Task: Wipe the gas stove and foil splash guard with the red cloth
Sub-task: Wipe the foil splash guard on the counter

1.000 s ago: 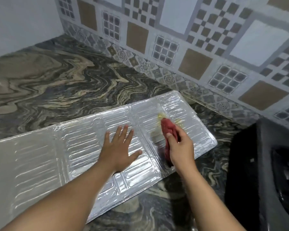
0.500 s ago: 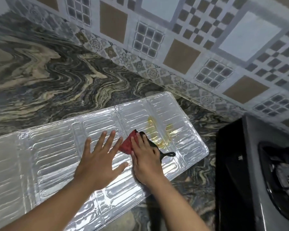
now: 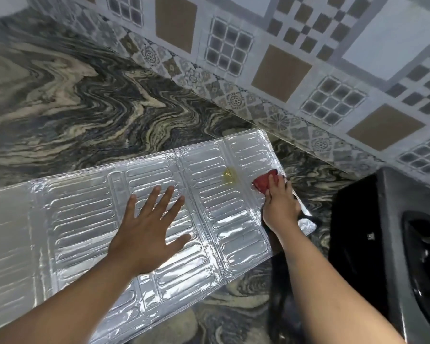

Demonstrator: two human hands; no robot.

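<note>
The silver foil splash guard (image 3: 85,219) lies flat on the marble counter, its ribbed panels running from the left edge to the centre right. My left hand (image 3: 147,232) presses flat on its middle panel with fingers spread. My right hand (image 3: 279,202) holds the red cloth (image 3: 262,182) down on the guard's right-hand panel, near its far right edge. A yellow oily smear (image 3: 227,176) sits just left of the cloth. The dark gas stove (image 3: 395,244) stands at the right edge, partly cut off.
The swirled grey and beige marble counter (image 3: 97,100) stretches behind and to the left of the guard. A patterned tile wall (image 3: 283,58) rises along the back. The stove's black side stands close to the guard's right end.
My right hand has slid the red cloth rightwards from the middle of the right panel to its right edge, leaving a smaller yellow smear. My left hand stays pressed on the guard.
</note>
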